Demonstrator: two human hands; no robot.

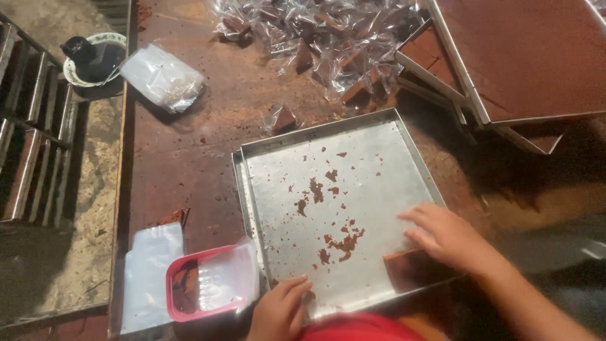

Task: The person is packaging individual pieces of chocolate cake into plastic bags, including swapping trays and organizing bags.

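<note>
Touching one tray (379, 136), two hands (445, 237)

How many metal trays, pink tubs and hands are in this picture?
Empty metal tray with crumbs: 1
Metal trays full of brown slab: 2 at least, stacked top right; more may be hidden
Pink tub: 1
Hands: 2, left hand and right hand
Total: 6

Brown table (189, 158) bears metal trays (353, 177), wrapped sweets (315, 38) (clear film).
</note>
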